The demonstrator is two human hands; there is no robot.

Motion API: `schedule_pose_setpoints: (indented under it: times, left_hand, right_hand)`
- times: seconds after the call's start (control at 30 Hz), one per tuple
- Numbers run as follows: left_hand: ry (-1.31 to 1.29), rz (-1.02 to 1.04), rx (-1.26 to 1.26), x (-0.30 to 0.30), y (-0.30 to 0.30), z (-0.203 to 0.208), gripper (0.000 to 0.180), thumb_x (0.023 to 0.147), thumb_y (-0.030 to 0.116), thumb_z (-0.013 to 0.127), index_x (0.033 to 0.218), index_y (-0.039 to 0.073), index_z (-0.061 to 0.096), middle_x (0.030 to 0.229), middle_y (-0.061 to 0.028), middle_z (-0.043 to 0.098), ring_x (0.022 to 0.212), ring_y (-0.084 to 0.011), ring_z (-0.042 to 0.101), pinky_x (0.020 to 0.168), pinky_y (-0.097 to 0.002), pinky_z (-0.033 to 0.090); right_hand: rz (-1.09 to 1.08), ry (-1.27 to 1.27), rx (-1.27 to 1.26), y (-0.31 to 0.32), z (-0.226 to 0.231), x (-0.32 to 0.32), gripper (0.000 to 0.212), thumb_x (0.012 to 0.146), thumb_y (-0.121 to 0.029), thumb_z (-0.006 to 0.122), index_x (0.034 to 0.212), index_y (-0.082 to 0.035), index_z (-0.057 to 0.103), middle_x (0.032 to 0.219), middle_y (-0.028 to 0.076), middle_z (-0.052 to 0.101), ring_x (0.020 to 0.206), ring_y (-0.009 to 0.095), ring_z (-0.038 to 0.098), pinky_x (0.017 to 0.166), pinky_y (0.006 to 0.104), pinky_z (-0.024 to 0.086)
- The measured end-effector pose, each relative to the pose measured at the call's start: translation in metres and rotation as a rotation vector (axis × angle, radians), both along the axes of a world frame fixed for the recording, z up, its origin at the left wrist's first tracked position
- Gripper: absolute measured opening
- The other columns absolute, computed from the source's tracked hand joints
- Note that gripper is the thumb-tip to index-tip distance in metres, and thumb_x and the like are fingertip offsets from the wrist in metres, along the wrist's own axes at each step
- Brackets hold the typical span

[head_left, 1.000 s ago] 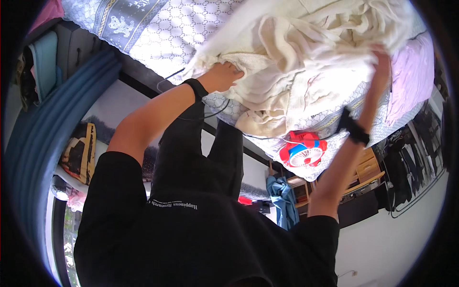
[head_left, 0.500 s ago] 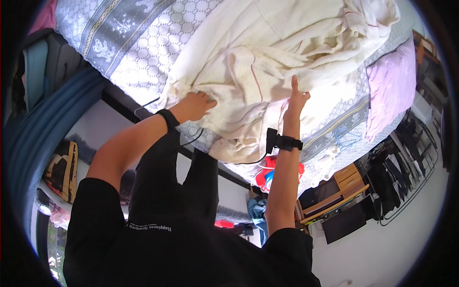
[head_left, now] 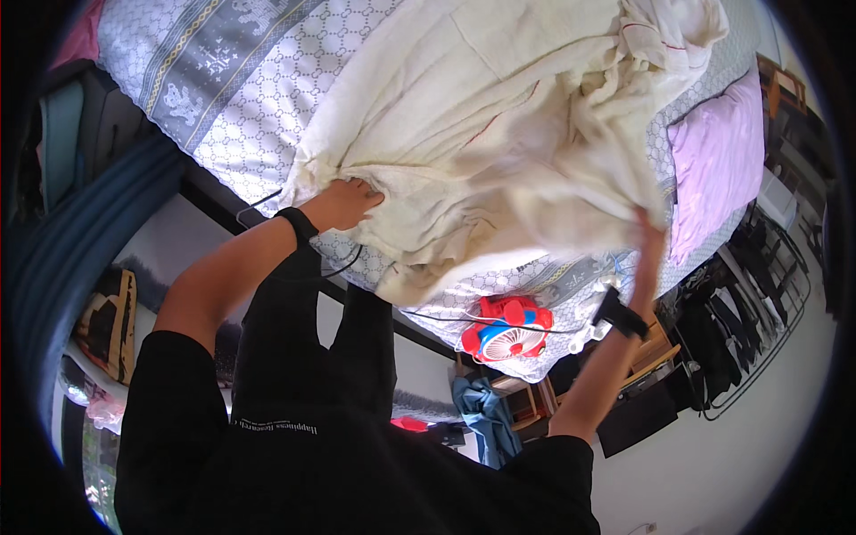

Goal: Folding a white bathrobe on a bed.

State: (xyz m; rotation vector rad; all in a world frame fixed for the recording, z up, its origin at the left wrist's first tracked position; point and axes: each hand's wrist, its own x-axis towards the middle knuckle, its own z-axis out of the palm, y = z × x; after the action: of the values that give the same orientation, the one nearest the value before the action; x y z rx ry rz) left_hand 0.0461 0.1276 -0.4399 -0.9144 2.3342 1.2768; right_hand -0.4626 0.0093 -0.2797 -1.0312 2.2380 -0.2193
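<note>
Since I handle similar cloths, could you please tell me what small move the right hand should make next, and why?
Perhaps ease the right hand toward the lilac pillow, if it has hold (blur hides this): the cream cloth is rumpled between the hands, and the left hand on its near side could steady it.

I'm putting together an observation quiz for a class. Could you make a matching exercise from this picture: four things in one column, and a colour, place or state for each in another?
Column one
1. cloth
2. fan
3. pillow
4. left hand

Column two
A. touching the cloth on its left side
B. lilac
C. cream, rumpled, spread over the bed
D. red, blue and white

Right pairs: 1-C, 2-D, 3-B, 4-A
</note>
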Motion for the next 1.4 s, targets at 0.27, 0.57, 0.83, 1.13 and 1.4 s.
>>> schedule_pose_setpoints:
  times: [0.27,0.57,0.83,1.13,1.4]
  left_hand:
    - [-0.038,-0.046,-0.043,0.007,0.004,-0.001,0.04,0.088,0.034,0.051,0.117,0.009,0.043,0.102,-0.015,0.054,0.1,-0.0314,0.053,0.073,-0.0429,0.048]
    - [-0.016,-0.03,0.0,0.008,0.0,-0.002,0.04,0.088,0.033,0.051,0.119,0.009,0.043,0.107,-0.0146,0.053,0.103,-0.0313,0.051,0.075,-0.044,0.047]
    - [0.002,-0.021,-0.002,0.003,0.0,0.0,0.037,0.09,0.032,0.049,0.119,0.011,0.042,0.106,-0.0143,0.053,0.104,-0.032,0.051,0.077,-0.0448,0.047]
    - [0.135,0.115,0.062,0.024,-0.002,0.039,0.033,0.087,0.024,0.055,0.116,0.009,0.048,0.108,-0.0125,0.055,0.102,-0.0292,0.052,0.083,-0.0389,0.046]
    - [0.0,0.916,-0.298,0.104,0.029,0.044,0.049,0.074,0.018,0.072,0.116,0.003,0.049,0.113,-0.0139,0.051,0.108,-0.0278,0.046,0.091,-0.0371,0.038]
  right_hand:
    - [-0.314,0.975,-0.68,0.027,0.04,-0.099,0.038,0.073,-0.012,0.065,0.103,0.001,0.046,0.105,0.018,0.047,0.091,0.03,0.054,0.072,0.0412,0.048]
    - [0.549,0.16,-0.253,0.1,-0.121,0.225,0.064,0.071,-0.027,0.075,0.122,-0.002,0.046,0.124,0.021,0.044,0.117,0.037,0.039,0.098,0.0442,0.035]
    - [0.244,0.274,-0.104,0.168,-0.097,0.331,0.064,0.072,-0.003,0.057,0.131,0.0,0.032,0.129,0.025,0.033,0.118,0.04,0.033,0.098,0.0486,0.027]
    - [-0.032,0.42,-0.376,0.241,-0.084,0.263,0.051,0.081,-0.009,0.057,0.123,0.009,0.035,0.116,0.025,0.04,0.102,0.038,0.042,0.092,0.0457,0.034]
    - [-0.412,-0.246,-0.207,0.338,-0.129,0.264,0.075,0.081,-0.024,0.069,0.134,0.004,0.025,0.123,0.02,0.039,0.11,0.027,0.042,0.096,0.0361,0.034]
